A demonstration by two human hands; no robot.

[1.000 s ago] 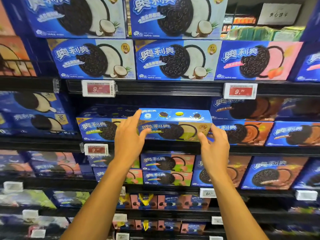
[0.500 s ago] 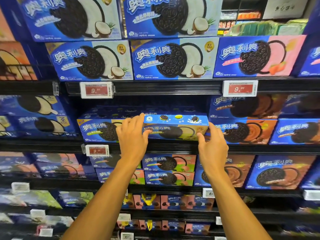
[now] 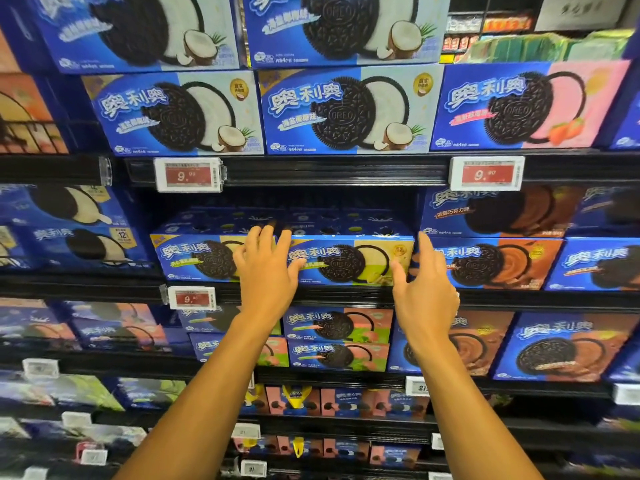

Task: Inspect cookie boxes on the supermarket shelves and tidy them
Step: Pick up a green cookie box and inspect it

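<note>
The left hand (image 3: 266,268) lies flat with fingers spread on the front of the blue-and-yellow-green cardboard cookie box (image 3: 349,259), thumb under its lower edge, gripping nothing. The right hand (image 3: 424,292) is open too, forefinger at the box's right end; whether it touches I cannot tell. The box sits on the middle black shelf (image 3: 311,294), front face at the lip. To finish well, I'd say press evenly with both palms so it lines up flush with the matching box (image 3: 194,256) just left. The blue-and-brown chocolate box (image 3: 491,263) crowds the right end, leaving little room for fingers. A red price tag (image 3: 189,298) hangs below.
</note>
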